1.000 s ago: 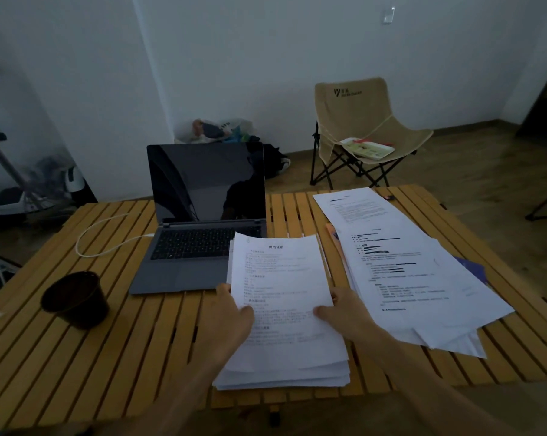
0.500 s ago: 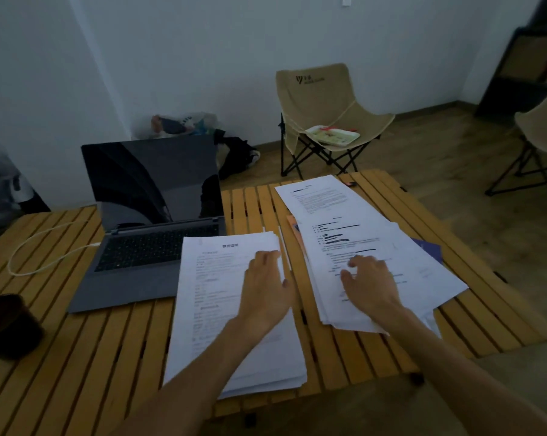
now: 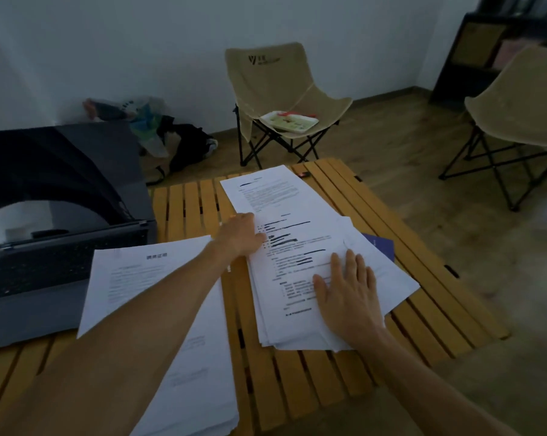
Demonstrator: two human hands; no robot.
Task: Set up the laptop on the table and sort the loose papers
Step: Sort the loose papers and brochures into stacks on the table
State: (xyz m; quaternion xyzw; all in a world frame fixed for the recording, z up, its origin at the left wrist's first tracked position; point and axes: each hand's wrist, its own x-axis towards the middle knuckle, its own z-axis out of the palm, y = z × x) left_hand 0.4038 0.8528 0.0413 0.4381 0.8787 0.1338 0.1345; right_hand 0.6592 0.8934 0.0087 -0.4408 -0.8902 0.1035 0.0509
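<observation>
Your background: beige fabric folding camp chair with black metal legs (image 3: pixel 275 86) stands beyond the table's far edge, against the white wall (image 3: pixel 140 42). A white food tray with red trim (image 3: pixel 289 121) lies on its seat. Second beige folding chair (image 3: pixel 523 108) sits at your right, partly cut off by the frame edge. Dark shelving unit (image 3: pixel 486 48) fills the far right corner; contents too dim to tell. A heap of plastic bags and a black bag (image 3: pixel 159 133) lies on the wood-plank floor (image 3: pixel 407 146) by the wall. A small dark object with a red bit (image 3: pixel 304 174) rests near the far table edge, too small to identify.
</observation>
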